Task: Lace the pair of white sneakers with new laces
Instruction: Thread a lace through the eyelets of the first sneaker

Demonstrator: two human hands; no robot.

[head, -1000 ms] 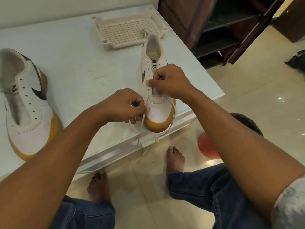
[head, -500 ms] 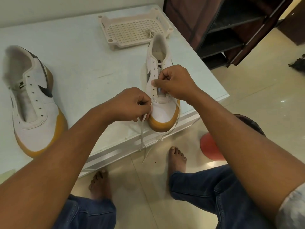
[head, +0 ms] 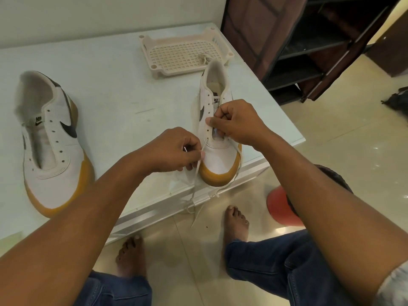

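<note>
Early lacing: left hand (head: 174,149) pinches flat white lace (head: 197,171); right hand (head: 238,123) grips gum-soled white sneaker (head: 218,160) at its eyelets; thread next eyelet.

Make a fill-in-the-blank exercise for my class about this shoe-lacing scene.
While the right hand grips the upper of the near sneaker, the left hand pinches a white ____.
The other sneaker has ____ lace through its eyelets.
Both sneakers stand on the white ____.
The perforated tray lies beyond the near sneaker's ____ end.
Missing words: lace; no; table; heel.
</note>
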